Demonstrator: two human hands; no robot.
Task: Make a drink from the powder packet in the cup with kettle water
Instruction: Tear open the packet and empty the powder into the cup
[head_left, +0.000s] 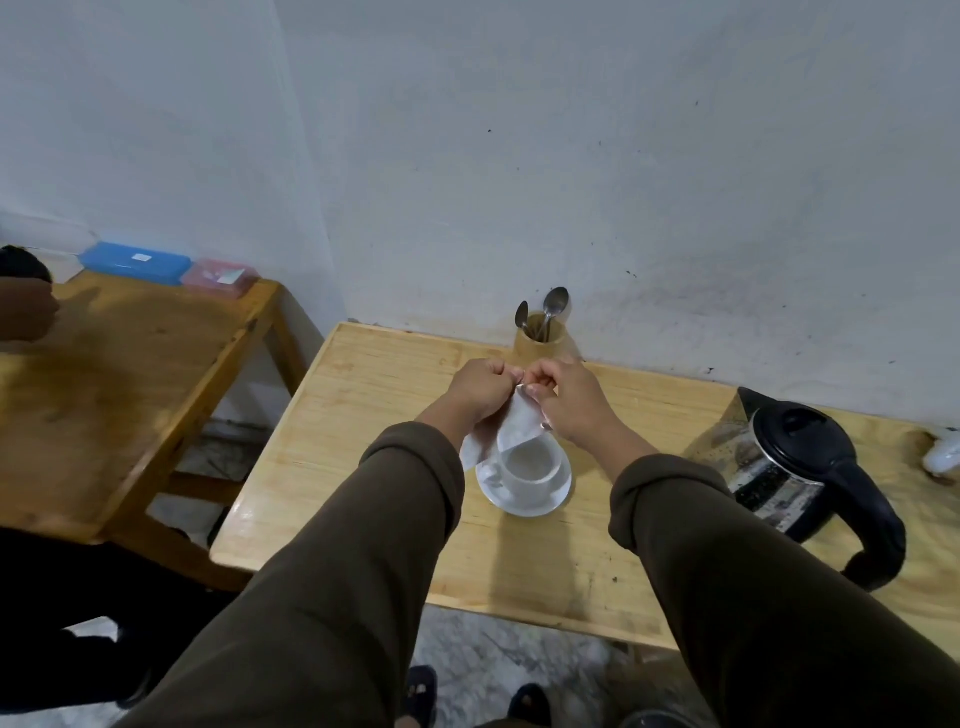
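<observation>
Both hands, left hand (475, 387) and right hand (563, 395), pinch the powder packet (514, 428) top edge above the cup (530, 467); we judge it light, limp, best gripped at its corners.

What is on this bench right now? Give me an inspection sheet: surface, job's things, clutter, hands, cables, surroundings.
Surface: pale wooden table, against a white wall.
Job's things: white packet held above a white cup; the cup stands on a saucer; its contents cannot be told. Kettle on the table to the right, lid shut.
Clutter: wooden holder with two spoons at the back; white object at the right edge, unclear.
Hands: left hand and right hand both pinch the packet's top edge.
Cables: nothing seen.
Surroundings: second wooden table to the left with a blue box and a pink box; another person at the far left.
</observation>
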